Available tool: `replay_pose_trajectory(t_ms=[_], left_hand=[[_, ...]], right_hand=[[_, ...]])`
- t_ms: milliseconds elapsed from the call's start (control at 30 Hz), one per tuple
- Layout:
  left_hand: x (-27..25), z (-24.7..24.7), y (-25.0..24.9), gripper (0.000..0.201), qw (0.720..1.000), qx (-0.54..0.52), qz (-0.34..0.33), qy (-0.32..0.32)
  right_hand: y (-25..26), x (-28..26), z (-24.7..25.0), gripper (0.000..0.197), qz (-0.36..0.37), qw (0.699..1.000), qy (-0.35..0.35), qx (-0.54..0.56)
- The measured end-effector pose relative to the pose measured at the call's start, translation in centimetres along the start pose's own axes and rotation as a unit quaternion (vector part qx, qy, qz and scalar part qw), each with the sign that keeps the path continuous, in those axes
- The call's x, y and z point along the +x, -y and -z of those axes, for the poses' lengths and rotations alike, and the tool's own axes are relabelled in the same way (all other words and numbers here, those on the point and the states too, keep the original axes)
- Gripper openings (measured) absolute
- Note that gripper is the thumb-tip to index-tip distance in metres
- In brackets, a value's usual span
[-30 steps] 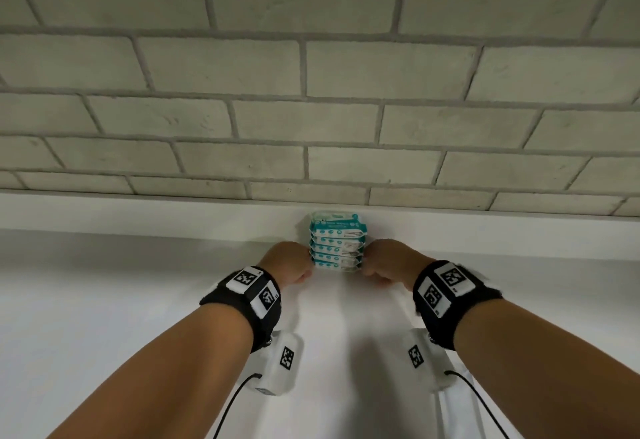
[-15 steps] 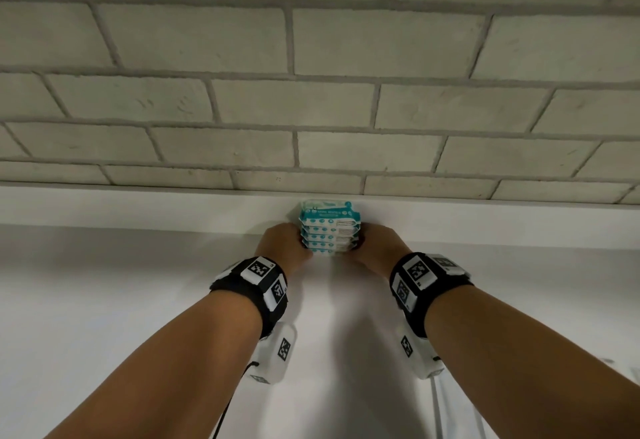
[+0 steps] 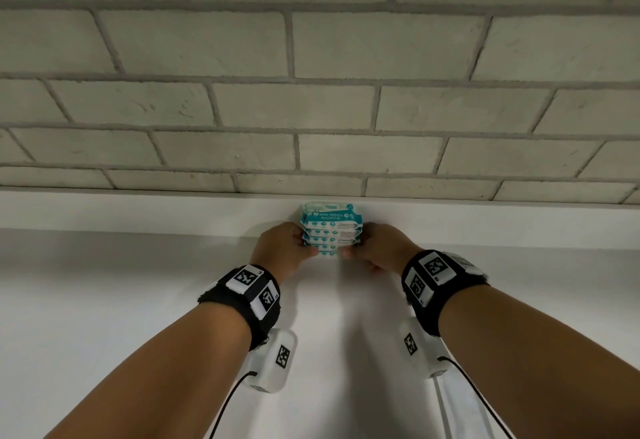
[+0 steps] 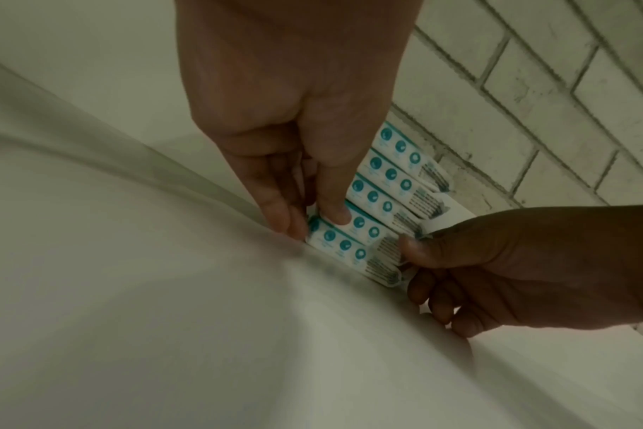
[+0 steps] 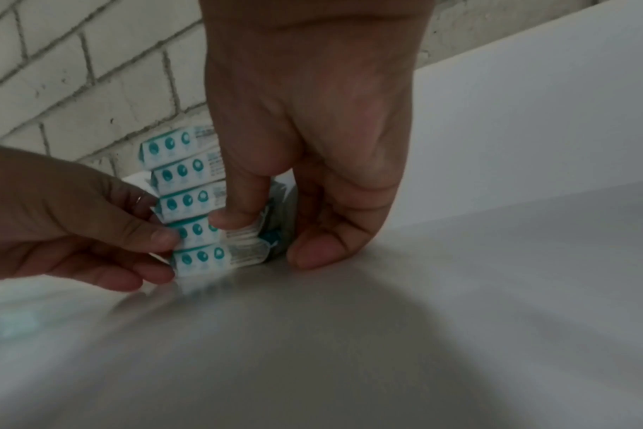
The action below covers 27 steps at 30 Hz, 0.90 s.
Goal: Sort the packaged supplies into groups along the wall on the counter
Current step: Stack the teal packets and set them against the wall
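Observation:
A stack of several teal-and-white mini wipes packs (image 3: 331,230) stands on the white counter (image 3: 104,300), its back against the low white upstand at the wall. My left hand (image 3: 284,248) holds the stack's left side, thumb on the front of the lower packs (image 4: 371,229). My right hand (image 3: 375,248) holds the right side, thumb on the front and fingers down on the counter beside it. In the right wrist view the stack (image 5: 188,200) sits between both hands, and its right end is hidden by my fingers (image 5: 312,252).
A grey brick wall (image 3: 311,92) rises behind the white upstand (image 3: 138,210). White counter surface stretches left and right of the stack and towards me. Camera units with black cables hang under both wrists.
Both hands, still holding the stack, have moved it a little further back towards the wall. The grip looks unchanged.

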<state>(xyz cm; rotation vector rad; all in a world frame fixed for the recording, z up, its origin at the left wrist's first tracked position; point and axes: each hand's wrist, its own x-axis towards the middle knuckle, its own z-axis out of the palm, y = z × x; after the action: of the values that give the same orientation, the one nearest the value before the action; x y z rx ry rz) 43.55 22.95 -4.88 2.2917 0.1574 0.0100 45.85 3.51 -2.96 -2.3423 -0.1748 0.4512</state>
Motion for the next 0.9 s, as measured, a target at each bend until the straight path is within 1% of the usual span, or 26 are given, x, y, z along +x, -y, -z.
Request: replay_pose_trajectory(t_ms=[67, 133, 300, 467, 567, 633, 667, 700, 733, 767, 833, 900], left_hand=[[-0.1, 0.3, 0.2, 0.022, 0.999, -0.050, 0.011, 0.001], [0.0, 0.5, 0.4, 0.023, 0.995, -0.093, 0.024, -0.007], [-0.1, 0.7, 0.1, 0.020, 0.996, -0.083, 0.014, -0.013], [-0.4, 1.7, -0.4, 0.017, 0.995, -0.096, -0.009, -0.032], [-0.3, 2.0, -0.7, 0.022, 0.995, -0.094, -0.015, -0.037], [-0.5, 2.1, -0.9, 0.027, 0.994, -0.099, -0.015, -0.037], [-0.7, 2.3, -1.0, 0.030, 0.993, -0.107, -0.017, -0.041], [-0.9, 2.5, -1.1, 0.033, 0.991, -0.120, -0.018, -0.047], [-1.1, 2.7, -1.1, 0.034, 0.989, -0.137, -0.019, -0.055], [-1.4, 2.9, -1.2, 0.033, 0.986, -0.154, -0.020, -0.063], [-1.7, 3.2, -1.5, 0.026, 0.981, -0.175, -0.023, -0.075], [-1.8, 3.1, -2.0, 0.018, 0.980, -0.180, -0.027, -0.080]], right_hand=[[-0.1, -0.2, 0.1, 0.038, -0.007, 0.999, -0.003, 0.046], [-0.2, -0.3, 0.1, 0.036, -0.016, 0.997, -0.018, 0.067], [0.0, -0.6, 0.0, 0.033, -0.021, 0.997, -0.024, 0.074], [0.9, -1.2, 1.0, 0.023, -0.007, 0.997, -0.026, 0.072], [1.3, -1.4, 1.0, 0.024, -0.008, 0.997, -0.034, 0.063], [1.4, -1.6, 0.9, 0.021, -0.012, 0.998, -0.033, 0.056], [1.3, -1.7, 1.0, 0.023, -0.012, 0.998, -0.036, 0.051], [1.2, -1.8, 1.0, 0.030, -0.009, 0.997, -0.052, 0.048], [1.1, -2.0, 1.1, 0.037, 0.000, 0.995, -0.084, 0.050], [1.0, -2.2, 1.2, 0.039, 0.019, 0.991, -0.124, 0.054], [1.3, -2.8, 1.3, 0.034, 0.065, 0.979, -0.184, 0.060], [1.9, -3.0, 1.2, 0.026, 0.095, 0.974, -0.200, 0.041]])
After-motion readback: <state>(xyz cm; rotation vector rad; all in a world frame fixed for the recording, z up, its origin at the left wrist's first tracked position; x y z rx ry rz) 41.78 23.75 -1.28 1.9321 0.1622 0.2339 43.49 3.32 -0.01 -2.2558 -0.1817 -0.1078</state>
